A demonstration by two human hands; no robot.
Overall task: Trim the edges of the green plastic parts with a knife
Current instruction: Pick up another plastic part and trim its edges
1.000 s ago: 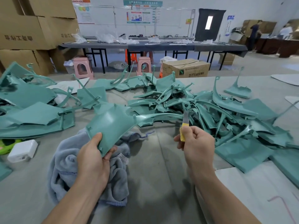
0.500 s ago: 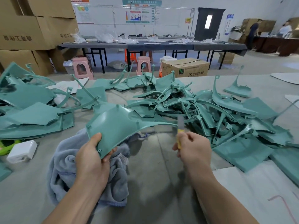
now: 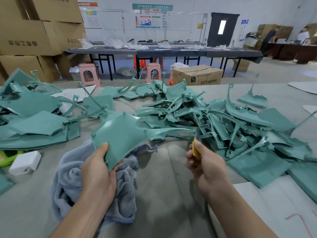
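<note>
My left hand point(image 3: 98, 166) grips the near corner of a green plastic part point(image 3: 120, 134), a broad curved panel with a long thin arm reaching right. It is held tilted above a grey towel point(image 3: 72, 182). My right hand point(image 3: 205, 164) grips a knife point(image 3: 195, 146) with a yellow handle. Its blade points up and meets the tip of the part's thin arm; the blade is blurred. A large heap of green parts point(image 3: 223, 121) lies just beyond and to the right of the knife.
More green parts point(image 3: 34, 121) are stacked at the left. A white box point(image 3: 25, 162) and a bright green object point(image 3: 6, 156) sit near the left edge. White sheets point(image 3: 267, 208) cover the table's near right. Cardboard boxes, pink stools and a long dark table stand behind.
My right hand has drawn the knife down and left along the part's thin arm. My left hand has turned the panel, swinging the arm rightward toward the blade.
</note>
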